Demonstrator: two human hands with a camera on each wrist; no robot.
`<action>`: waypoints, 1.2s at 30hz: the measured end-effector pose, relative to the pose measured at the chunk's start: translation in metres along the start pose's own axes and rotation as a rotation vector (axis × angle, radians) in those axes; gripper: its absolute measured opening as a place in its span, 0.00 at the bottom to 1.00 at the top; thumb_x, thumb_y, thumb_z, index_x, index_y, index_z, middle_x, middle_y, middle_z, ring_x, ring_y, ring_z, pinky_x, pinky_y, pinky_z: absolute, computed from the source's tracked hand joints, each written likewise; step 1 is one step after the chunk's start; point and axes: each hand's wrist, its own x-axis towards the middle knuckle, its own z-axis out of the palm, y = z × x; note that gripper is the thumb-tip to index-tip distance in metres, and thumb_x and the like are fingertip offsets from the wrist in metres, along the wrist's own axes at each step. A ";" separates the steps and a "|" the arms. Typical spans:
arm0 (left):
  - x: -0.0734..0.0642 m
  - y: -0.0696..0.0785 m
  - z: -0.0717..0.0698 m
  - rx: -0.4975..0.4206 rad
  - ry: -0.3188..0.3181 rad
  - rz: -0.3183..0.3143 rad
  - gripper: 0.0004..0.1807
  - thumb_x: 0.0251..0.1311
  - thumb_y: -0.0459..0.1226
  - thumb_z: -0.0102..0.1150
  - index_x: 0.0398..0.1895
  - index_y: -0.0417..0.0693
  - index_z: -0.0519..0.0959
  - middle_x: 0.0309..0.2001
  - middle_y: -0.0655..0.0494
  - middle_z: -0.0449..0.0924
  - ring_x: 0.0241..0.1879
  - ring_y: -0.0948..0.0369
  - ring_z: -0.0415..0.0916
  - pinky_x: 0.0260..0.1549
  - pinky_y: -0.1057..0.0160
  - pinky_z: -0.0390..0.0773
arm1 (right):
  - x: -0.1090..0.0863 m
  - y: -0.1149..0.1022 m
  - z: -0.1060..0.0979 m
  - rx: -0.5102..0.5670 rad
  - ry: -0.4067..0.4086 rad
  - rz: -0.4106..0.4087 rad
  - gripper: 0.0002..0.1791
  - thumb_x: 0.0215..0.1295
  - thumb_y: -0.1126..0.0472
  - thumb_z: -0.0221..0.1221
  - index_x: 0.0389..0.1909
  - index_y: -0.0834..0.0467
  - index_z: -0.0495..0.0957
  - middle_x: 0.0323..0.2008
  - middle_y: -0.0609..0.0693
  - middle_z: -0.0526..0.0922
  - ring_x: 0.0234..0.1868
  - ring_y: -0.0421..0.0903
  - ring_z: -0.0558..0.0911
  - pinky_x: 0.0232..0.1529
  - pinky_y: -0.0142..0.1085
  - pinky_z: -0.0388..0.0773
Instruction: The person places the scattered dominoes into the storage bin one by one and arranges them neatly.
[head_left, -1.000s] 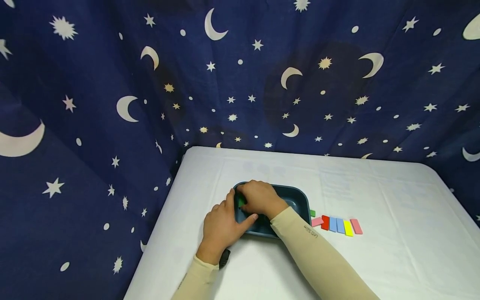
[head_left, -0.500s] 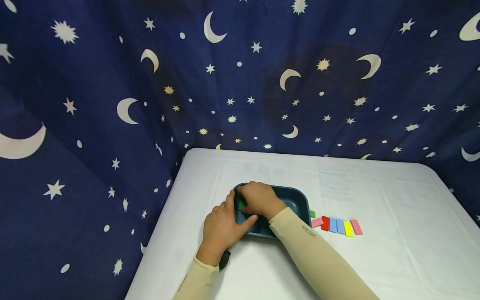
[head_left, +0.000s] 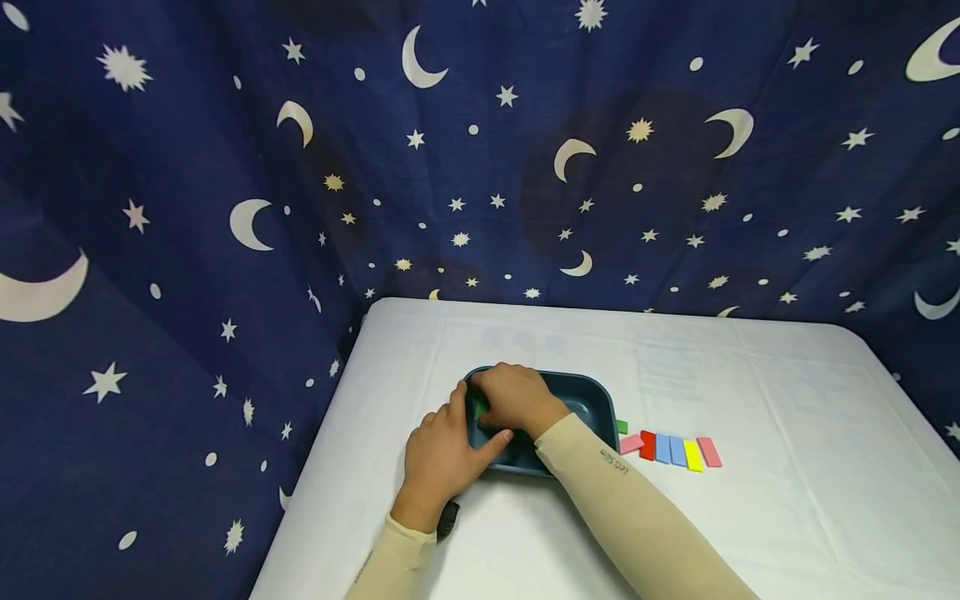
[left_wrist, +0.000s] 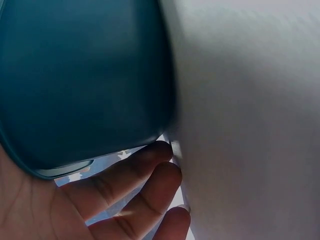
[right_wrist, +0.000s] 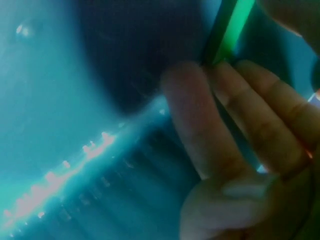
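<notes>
A dark teal tray (head_left: pixel 588 404) with rounded corners sits on the white table. My left hand (head_left: pixel 441 458) holds it at its left end, thumb over the near rim and fingers along the outside; the left wrist view shows those fingers (left_wrist: pixel 150 192) beside the tray wall (left_wrist: pixel 85 85), near the tablecloth. Down inside the tray, my right hand (head_left: pixel 513 398) pinches a green block (head_left: pixel 481 406) at the left end. In the right wrist view the green block (right_wrist: pixel 232 35) stands on edge at the fingertips, and part of it is hidden by the hand.
Right of the tray lie flat coloured blocks: a green one (head_left: pixel 622 427), a tilted pink one (head_left: pixel 632 443), a red one (head_left: pixel 647 445), two blue ones (head_left: pixel 671 450), a yellow one (head_left: pixel 693 456) and another pink one (head_left: pixel 709 452). A dark star-patterned curtain (head_left: pixel 480 167) hangs behind the table.
Almost nothing differs. Both hands stay at the tray's left end, and the right fingers remain on the green block; the whole head view has drifted slightly.
</notes>
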 end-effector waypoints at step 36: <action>-0.002 0.006 0.001 -0.018 -0.029 -0.025 0.64 0.57 0.83 0.41 0.82 0.45 0.58 0.54 0.42 0.85 0.43 0.45 0.85 0.35 0.44 0.82 | -0.112 0.034 -0.065 -0.099 0.180 0.057 0.32 0.60 0.40 0.74 0.62 0.49 0.83 0.48 0.41 0.88 0.42 0.43 0.87 0.35 0.44 0.83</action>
